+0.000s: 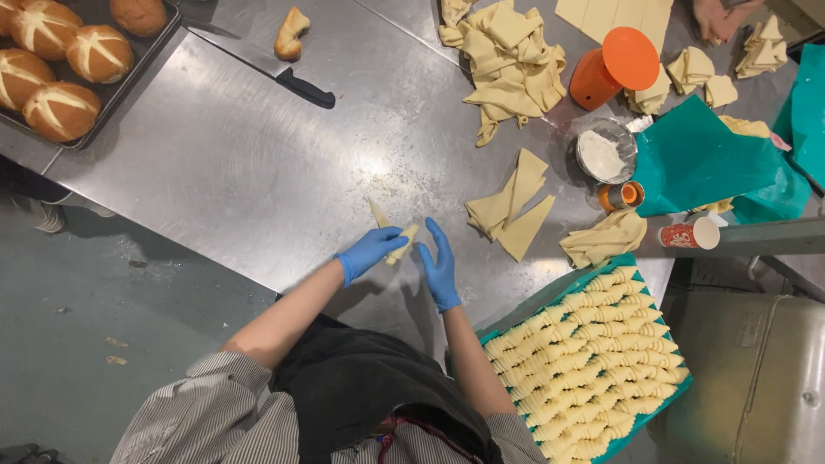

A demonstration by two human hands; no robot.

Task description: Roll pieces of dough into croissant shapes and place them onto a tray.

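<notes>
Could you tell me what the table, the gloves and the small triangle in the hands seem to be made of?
The table looks like brushed stainless steel: grey, dull glare, fine scuff marks. The gloves on the left hand and right hand appear thin blue nitrile or latex, smooth and tight. The triangle seems raw dough: pale yellow, matte, soft edges, like the cut pieces nearby.
</notes>
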